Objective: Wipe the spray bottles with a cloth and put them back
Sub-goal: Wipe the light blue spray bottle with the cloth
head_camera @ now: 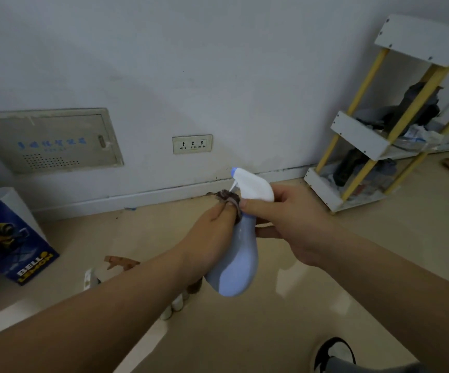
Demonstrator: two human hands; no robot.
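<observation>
One spray bottle (241, 254) in right hand (293, 224)

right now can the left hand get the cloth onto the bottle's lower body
Probably yes: left hand holds the cloth at the neck of the spray bottle; right hand grips only the top, leaving the body below bare.

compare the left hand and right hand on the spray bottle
The left hand pinches a brown cloth against the neck of the spray bottle; the right hand grips the neck bare, without cloth. The left hand reaches in from the bottle's left, the right hand from its right. Both hold the same bottle.
</observation>
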